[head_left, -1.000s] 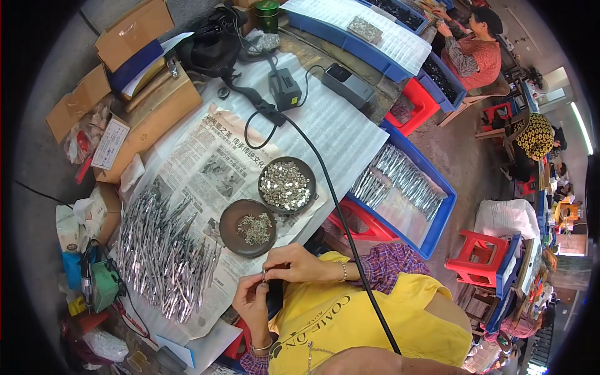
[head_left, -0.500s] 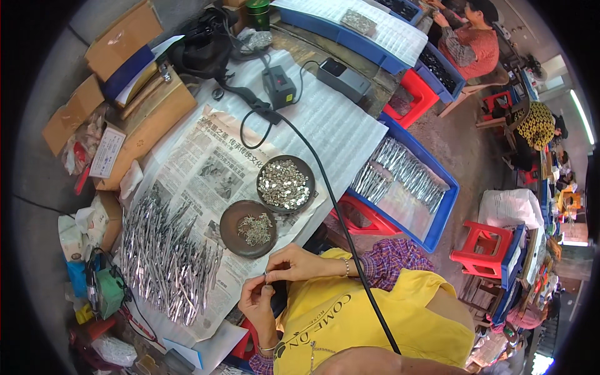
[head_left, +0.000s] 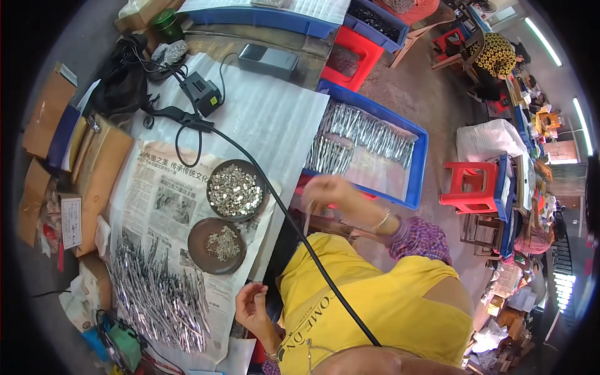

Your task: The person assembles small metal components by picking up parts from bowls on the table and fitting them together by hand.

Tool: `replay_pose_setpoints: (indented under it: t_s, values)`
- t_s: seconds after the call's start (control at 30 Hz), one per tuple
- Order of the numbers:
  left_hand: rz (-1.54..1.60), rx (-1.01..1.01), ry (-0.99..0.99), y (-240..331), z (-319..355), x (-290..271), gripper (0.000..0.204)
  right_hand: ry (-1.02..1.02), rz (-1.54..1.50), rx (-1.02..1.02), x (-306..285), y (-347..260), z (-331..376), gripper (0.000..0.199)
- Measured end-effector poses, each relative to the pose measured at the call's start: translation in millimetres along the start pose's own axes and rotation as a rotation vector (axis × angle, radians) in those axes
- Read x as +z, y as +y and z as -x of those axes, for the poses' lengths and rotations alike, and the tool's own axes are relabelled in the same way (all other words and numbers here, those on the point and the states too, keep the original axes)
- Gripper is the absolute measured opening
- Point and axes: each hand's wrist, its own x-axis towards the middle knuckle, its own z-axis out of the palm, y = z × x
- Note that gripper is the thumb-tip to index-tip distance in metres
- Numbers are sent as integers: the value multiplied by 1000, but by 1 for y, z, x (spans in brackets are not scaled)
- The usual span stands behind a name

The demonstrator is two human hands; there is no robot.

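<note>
My hands are apart. My left hand (head_left: 253, 307) is raised just beside the newspaper (head_left: 164, 187), fingers curled toward the thumb; I can't make out whether anything sits between them. My right hand (head_left: 336, 191) is blurred by the lower left corner of the blue plastic tray (head_left: 421, 165), a pale thin streak below its fingers too smeared to identify. Rows of silvery strips (head_left: 369, 132) lie in that tray. A loose heap of silvery strips (head_left: 164, 303) covers the newspaper's lower part. Also on the newspaper, a round dish (head_left: 210, 190) holds shiny discs (head_left: 236, 189), just beside a brown dish (head_left: 201, 244) of small metal pieces (head_left: 224, 244).
</note>
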Motion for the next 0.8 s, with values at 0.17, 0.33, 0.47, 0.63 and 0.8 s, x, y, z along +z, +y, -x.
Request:
replay_pose_setpoints:
  t_s: [0.17,0.33,0.47,0.63,0.8]
  values:
    - [-29,-42,-11,-2,-3,0,15,673,43,-142,-145,7,-20,19]
    - [-27,-34,19,-2,-1,-2,14,777,-44,-14,-197,62,-37,24]
    - [0,-39,2,-6,-2,-4,15,698,19,78,-188,79,-35,27]
    - [21,-57,35,-3,-3,0,13,705,167,90,-183,77,-24,21]
    - [-46,-29,2,-4,-2,1,14,719,155,80,-189,84,-23,21]
